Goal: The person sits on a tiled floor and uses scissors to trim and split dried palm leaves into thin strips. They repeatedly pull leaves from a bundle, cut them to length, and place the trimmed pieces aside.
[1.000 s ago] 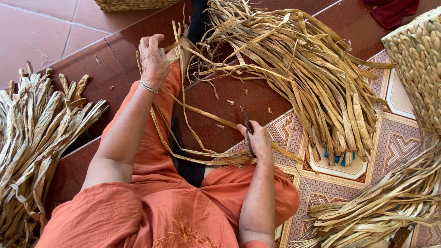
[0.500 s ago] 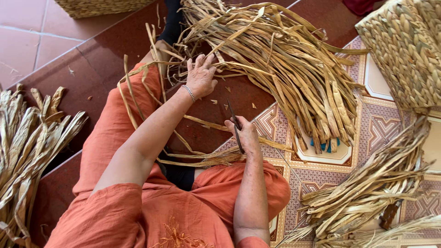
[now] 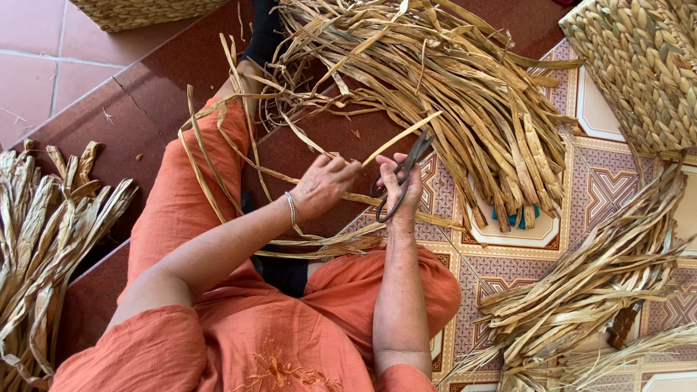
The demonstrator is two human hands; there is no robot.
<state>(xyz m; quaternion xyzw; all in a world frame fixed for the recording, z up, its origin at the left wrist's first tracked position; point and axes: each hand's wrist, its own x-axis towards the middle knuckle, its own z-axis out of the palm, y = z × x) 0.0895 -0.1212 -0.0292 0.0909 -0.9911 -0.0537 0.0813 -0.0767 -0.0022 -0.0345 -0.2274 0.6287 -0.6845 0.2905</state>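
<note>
- The far ends of the big heap of dried leaf strips (image 3: 443, 80) run past the top edge of the view, and a small blue thing (image 3: 517, 217) under its near ends is mostly buried, so what it is cannot be made out.
- The woven basket (image 3: 639, 65) at the top right corner and another woven basket (image 3: 145, 11) at the top left are both cut off by the frame.
- A brown handle-like object (image 3: 624, 324) pokes from the bundle of strips (image 3: 602, 283) on the patterned tiles (image 3: 602, 196) at the right; the rest of it is hidden.
- The right hand (image 3: 401, 190) is closed around the loops of dark metal scissors (image 3: 401, 176), thumb and fingers through the handles; the blades point up and away and look nearly together, right beside a pale strip (image 3: 401, 136).
- The left hand (image 3: 324, 187) has its fingers curled and pinched together on that strip's lower end, just left of the scissors; a thin bracelet (image 3: 291, 208) sits on the wrist.
- Loose strips loop across the orange-trousered lap (image 3: 196, 181) and trail under both forearms.
- A further bundle of flat dried leaves (image 3: 43, 239) lies along the left edge, on the dark red step (image 3: 138, 109), well apart from the hands.
- The big heap lies just beyond the hands, its near ends close to the scissors.
</note>
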